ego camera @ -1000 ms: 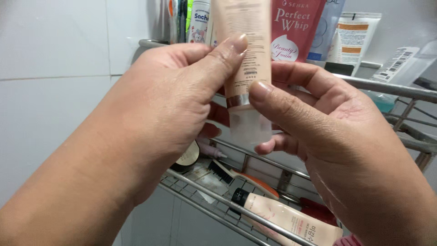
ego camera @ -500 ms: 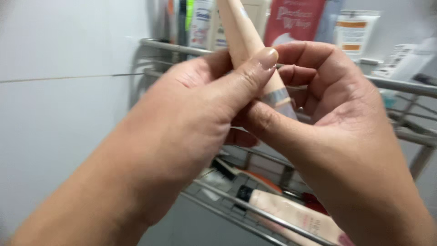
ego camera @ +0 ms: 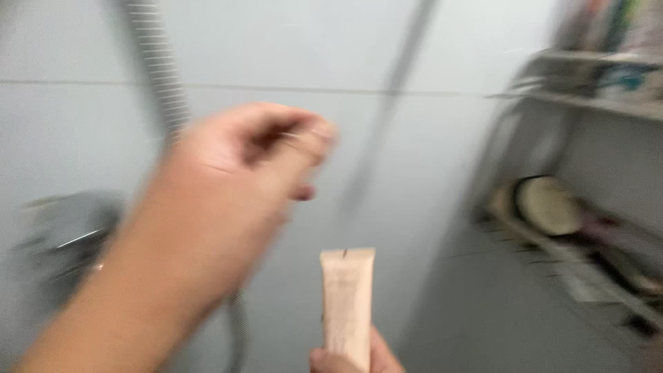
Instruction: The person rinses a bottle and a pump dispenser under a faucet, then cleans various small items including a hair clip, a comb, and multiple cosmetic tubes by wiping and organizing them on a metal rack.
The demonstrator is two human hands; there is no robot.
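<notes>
A peach-coloured squeeze tube [ego camera: 347, 297] stands upright at the bottom centre, crimped flat end up. My right hand [ego camera: 330, 362] grips its lower part; only the fingertips show at the frame's edge. My left hand [ego camera: 235, 179] is raised above and left of the tube, clear of it, heavily blurred by motion. Its fingers are curled with the tips pinched together, and the blur hides whether anything is between them.
A ribbed metal shower hose [ego camera: 162, 76] runs down the pale tiled wall behind my left hand. A grey fixture [ego camera: 62, 228] sits at the left. A wire rack [ego camera: 587, 103] at the right holds bottles above and a round pale item [ego camera: 549, 205] below.
My left hand has let go of the tube and moved up and left. The view has swung left, so the rack now sits at the right edge. Only my right hand holds the tube.
</notes>
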